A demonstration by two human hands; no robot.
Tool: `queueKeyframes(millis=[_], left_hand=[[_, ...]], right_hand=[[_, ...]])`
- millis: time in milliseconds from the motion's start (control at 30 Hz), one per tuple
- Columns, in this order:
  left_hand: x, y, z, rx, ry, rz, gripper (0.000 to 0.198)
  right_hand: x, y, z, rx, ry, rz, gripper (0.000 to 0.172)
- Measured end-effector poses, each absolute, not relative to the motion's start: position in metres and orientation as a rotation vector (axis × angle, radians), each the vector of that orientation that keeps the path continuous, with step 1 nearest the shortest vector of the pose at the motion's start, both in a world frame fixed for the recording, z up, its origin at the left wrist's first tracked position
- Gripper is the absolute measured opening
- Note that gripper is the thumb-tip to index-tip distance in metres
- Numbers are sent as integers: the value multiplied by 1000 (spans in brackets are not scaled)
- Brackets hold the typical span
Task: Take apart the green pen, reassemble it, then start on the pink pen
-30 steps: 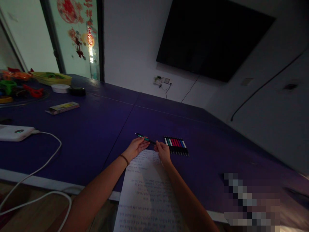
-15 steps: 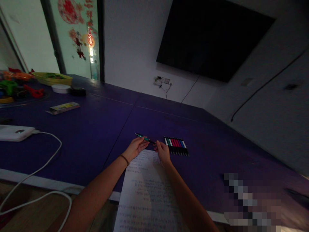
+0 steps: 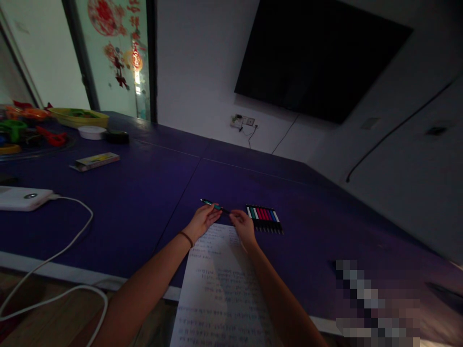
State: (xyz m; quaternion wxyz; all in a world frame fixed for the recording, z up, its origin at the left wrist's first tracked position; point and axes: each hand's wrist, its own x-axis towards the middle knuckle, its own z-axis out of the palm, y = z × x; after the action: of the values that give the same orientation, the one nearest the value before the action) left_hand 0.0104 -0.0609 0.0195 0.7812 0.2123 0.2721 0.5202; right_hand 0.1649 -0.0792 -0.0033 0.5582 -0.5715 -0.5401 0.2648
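From my remote feed I see both bare hands meeting over a dark purple table [image 3: 144,193]. The left hand [image 3: 202,222] pinches the teal end of a teal pen [image 3: 213,206], and the right hand [image 3: 244,226] pinches its darker end, so the pen sits level between them just past the top edge of a printed sheet [image 3: 220,289]. A row of coloured pens [image 3: 264,218] lies just beside the right hand. Far left, a white power bank [image 3: 21,198] trails a white cable [image 3: 77,226].
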Motion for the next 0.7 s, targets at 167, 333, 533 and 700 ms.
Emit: queueKeyframes(millis=[167,333,533,700], left_hand=[[11,-59,17,462,579,1115,7],[12,-57,15,453,577,1123,7],[12,-56,14,458,578,1146,6],[12,-54,13,485,582,1113,6]], right_hand=[[166,-78,-5,-1338,-1350,597,33],[162,-83,0,-1346,-1353,596,36],[157,-87,7,-1325,-1377,505,29],[159,-87,7,-1370,-1449,492,36]])
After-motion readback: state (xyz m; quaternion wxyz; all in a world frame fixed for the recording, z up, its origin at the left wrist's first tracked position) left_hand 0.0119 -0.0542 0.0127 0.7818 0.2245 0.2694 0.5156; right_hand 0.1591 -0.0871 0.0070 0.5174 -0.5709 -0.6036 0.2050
